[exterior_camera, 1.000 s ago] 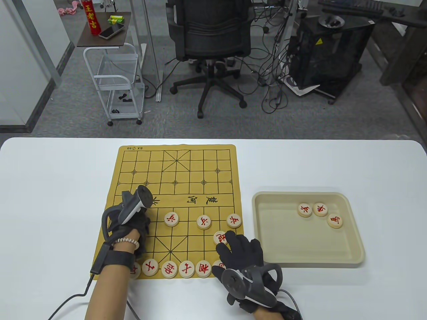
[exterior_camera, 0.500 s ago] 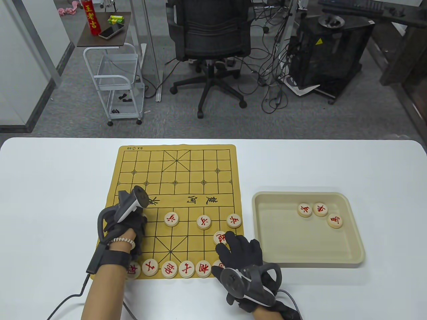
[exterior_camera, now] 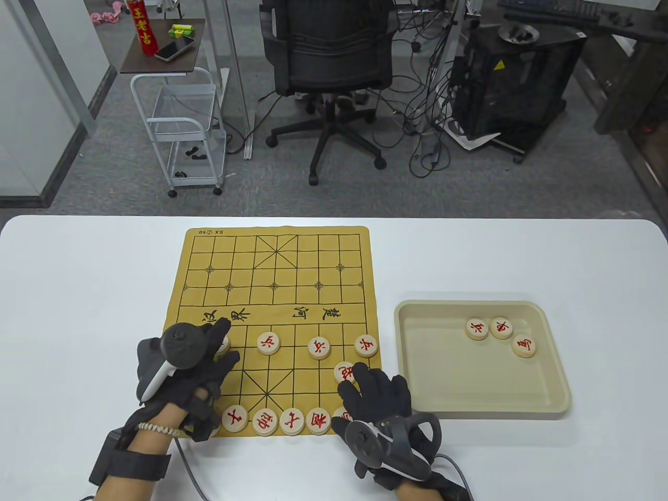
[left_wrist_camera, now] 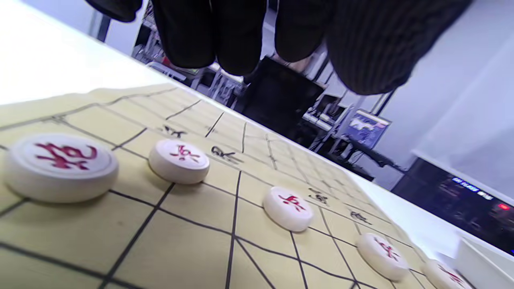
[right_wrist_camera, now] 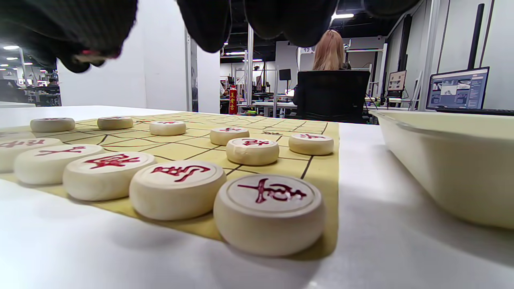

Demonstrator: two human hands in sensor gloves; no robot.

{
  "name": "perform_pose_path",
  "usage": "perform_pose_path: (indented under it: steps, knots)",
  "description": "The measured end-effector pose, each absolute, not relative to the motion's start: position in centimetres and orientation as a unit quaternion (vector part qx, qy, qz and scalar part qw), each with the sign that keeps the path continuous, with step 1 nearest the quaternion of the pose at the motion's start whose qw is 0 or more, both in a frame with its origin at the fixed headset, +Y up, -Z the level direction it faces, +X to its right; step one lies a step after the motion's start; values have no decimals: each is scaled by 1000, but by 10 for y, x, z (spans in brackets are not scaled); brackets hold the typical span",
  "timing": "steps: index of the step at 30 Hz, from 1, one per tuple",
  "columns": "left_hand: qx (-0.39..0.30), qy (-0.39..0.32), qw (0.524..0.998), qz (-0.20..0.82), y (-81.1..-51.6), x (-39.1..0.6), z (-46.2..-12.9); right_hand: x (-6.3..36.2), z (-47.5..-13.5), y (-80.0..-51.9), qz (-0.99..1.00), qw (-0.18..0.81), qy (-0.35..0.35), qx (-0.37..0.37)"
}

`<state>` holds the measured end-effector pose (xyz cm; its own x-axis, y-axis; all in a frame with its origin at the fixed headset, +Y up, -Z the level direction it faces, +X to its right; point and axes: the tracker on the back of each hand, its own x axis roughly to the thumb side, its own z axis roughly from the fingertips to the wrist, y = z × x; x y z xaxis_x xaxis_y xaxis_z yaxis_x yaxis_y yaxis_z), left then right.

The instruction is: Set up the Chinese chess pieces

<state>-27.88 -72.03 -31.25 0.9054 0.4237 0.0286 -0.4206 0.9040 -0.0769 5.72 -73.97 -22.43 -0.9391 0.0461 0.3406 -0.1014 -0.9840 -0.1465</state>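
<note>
The chess pieces were seen as pale round discs with red characters (strokes blurred in the wrist views), laid on a yellow board with black grid lines. The left hand was held low over the board's near-left part, fingers extended and loosely spread, nothing gripped; one piece was partly hidden under its fingertips, contact could not be told. The right hand was laid flat at the board's near-right corner, fingers straight and slightly spread, nothing pinched. A cannon piece was touched by or just beside its fingertips. A back-row line of pieces lay between the hands. Three more pieces sat in the beige tray, right of the right hand.
</note>
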Motion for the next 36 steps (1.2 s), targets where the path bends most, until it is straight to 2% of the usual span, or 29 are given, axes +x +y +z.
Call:
perform_pose_path:
  steps: [4, 8, 13, 16, 21, 24, 26, 31, 36]
  knots:
    - [8, -54, 981, 186, -718, -282, -277, 57, -226, -742, 983, 32, -74, 162]
    - [42, -71, 981, 176, -725, -283, -255, 54, -227, -748, 985, 21, -61, 159]
    - [60, -71, 986, 140, -733, -286, -240, 52, -228, -748, 986, 21, -57, 156]
    - [62, -67, 984, 154, -736, -290, -238, 60, -236, -745, 988, 26, -41, 147]
    - [59, -71, 985, 146, -737, -286, -240, 105, -267, -724, 997, 10, -51, 62]
    - [52, -72, 985, 145, -738, -286, -241, 152, -298, -713, 999, -26, -30, -14]
    - [52, -72, 985, 145, -738, -286, -241, 185, -320, -709, 995, -76, 10, -70]
    - [48, -77, 986, 142, -737, -285, -241, 250, -353, -716, 972, -152, 67, -164]
    - [42, -77, 986, 143, -737, -285, -242, 283, -365, -736, 957, -187, 128, -181]
